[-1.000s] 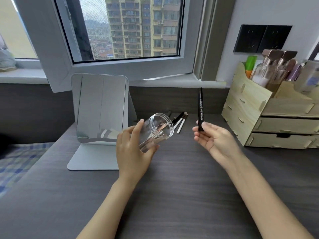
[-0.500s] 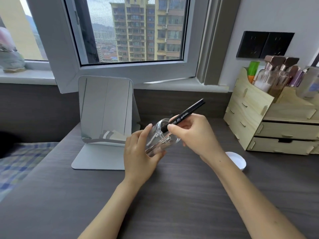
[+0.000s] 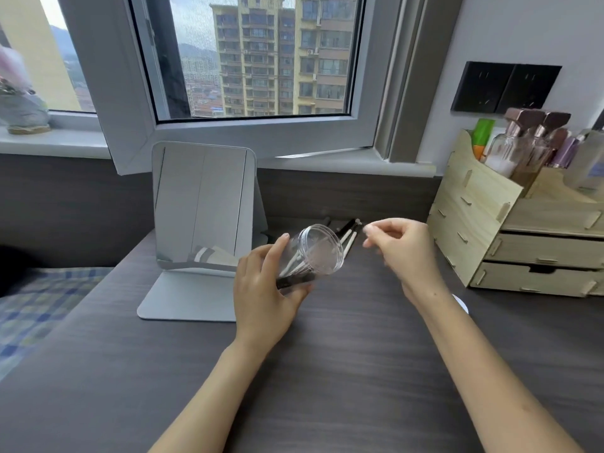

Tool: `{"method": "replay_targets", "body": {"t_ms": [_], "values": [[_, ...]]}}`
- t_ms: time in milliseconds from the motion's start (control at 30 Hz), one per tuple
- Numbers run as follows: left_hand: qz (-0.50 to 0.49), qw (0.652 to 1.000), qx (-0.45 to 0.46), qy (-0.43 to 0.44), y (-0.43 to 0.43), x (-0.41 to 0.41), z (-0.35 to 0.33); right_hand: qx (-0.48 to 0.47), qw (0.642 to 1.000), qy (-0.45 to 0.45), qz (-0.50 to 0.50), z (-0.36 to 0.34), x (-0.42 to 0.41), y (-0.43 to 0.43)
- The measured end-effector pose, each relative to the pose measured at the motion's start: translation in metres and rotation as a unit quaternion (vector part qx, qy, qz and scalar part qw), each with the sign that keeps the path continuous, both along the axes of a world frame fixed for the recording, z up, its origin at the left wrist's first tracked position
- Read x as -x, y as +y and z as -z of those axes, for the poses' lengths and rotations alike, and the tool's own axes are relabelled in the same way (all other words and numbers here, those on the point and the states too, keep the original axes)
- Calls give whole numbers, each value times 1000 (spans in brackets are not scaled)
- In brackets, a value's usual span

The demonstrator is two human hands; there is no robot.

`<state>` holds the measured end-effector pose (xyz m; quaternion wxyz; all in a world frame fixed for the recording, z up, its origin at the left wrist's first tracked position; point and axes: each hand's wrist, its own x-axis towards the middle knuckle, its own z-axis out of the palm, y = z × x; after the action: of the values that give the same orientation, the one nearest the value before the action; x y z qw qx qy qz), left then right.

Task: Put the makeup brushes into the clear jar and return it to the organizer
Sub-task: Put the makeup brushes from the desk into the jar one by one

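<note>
My left hand (image 3: 261,289) grips the clear jar (image 3: 313,253), tilted with its mouth toward the upper right, above the desk. Inside the jar lie a black brush and pale-handled brushes. My right hand (image 3: 402,246) hovers just right of the jar's mouth, fingers loosely curled and holding nothing. Behind the jar, a few makeup brushes (image 3: 348,232) with black and white handles lie on the desk near the back wall. The wooden organizer (image 3: 483,230) stands at the right.
A standing mirror (image 3: 201,204) sits left of the jar. The organizer's top holds bottles (image 3: 519,142) and tubes. A small white dish (image 3: 461,304) peeks out behind my right forearm. A checked bedcover (image 3: 29,308) lies off the desk's left edge.
The black brush that my right hand held has gone into the jar. My right hand has let go and drawn back to the right.
</note>
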<state>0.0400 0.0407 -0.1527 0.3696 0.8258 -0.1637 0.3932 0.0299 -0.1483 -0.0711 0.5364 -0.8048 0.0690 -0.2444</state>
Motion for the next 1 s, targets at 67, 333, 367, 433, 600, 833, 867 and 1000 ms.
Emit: {"method": "replay_targets", "body": {"t_ms": [67,333,367,433,600,833,867,1000], "values": [[-7,1000,7,-1,0,0,-1,37,995,45,76,22,-27,-18],[-25,1000,11,-14,0,-6,-2,182,947,235,124,63,-105,-13],[-26,1000,9,-15,1,-6,-1,185,943,244,129,62,-111,-10],[-25,1000,7,-16,1,-7,-1,184,939,257,139,61,-122,-7],[-22,1000,5,-17,1,-7,-1,172,937,263,151,62,-139,-2],[-26,1000,7,-13,3,-7,-2,122,933,314,130,54,-111,-29],[-25,1000,8,-14,3,-7,-2,54,951,281,114,48,-101,-33],[-18,1000,4,-15,1,-5,-1,-148,986,72,-3,9,-40,-38]]}}
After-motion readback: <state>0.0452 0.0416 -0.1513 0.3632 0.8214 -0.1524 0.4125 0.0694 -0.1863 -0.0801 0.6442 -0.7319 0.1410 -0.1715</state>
